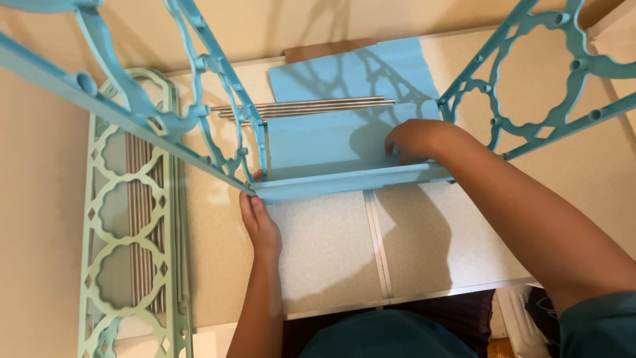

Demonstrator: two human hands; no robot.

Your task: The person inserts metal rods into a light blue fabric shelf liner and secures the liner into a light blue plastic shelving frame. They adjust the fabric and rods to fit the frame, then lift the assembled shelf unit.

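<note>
Blue shelf panel (351, 178) is held level btwn two blue lattice side frames (218, 99), near the grey mat's (331, 252) far edge. Left hand (260, 225), fingers extended, is pressed at its left corner; right hand (417, 139) is curled over the panel, steadying it. Steel rods (305, 106) lie behind.

The left hand (260, 225) pressed flat against the near edge of a blue shelf (344, 149), by the left blue side frame (218, 99). The right hand (417, 140) rested on the shelf beside the right blue side frame (530, 79). Metal rods (305, 106) lay behind; a green frame (129, 219) lay at left on the floor (40, 232).
</note>
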